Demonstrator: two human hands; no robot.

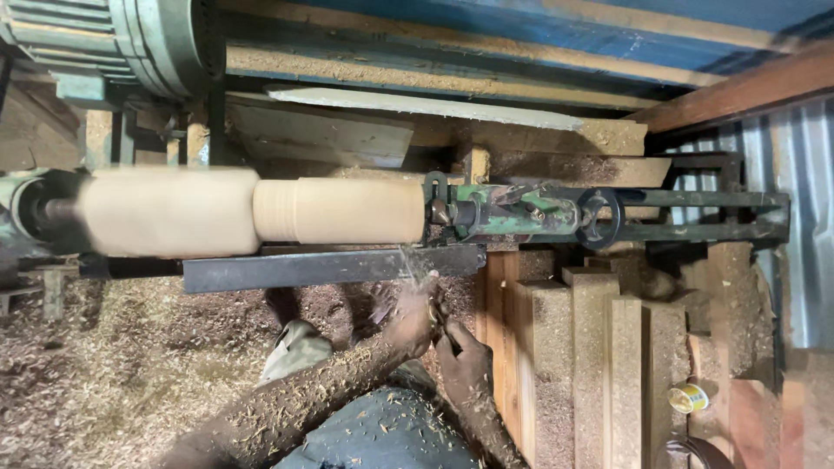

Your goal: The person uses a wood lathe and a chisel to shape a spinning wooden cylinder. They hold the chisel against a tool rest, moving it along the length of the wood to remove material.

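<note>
A pale wooden workpiece (339,210) spins blurred on a lathe, thicker at its left part (169,211). My left hand (413,317), arm coated in sawdust, grips the front of a turning tool just below the dark tool rest (330,267). My right hand (465,365) holds the tool's handle (445,337) lower down, close against the left hand. The tool's tip is mostly hidden; chips (408,260) fly off near the workpiece's right end.
The green tailstock (512,213) presses the workpiece's right end, with a motor (130,39) at upper left. Squared timber blocks (599,365) stand at the right beside a small yellow tin (688,398). Sawdust (113,365) covers the floor at left. Corrugated metal wall (808,217) at far right.
</note>
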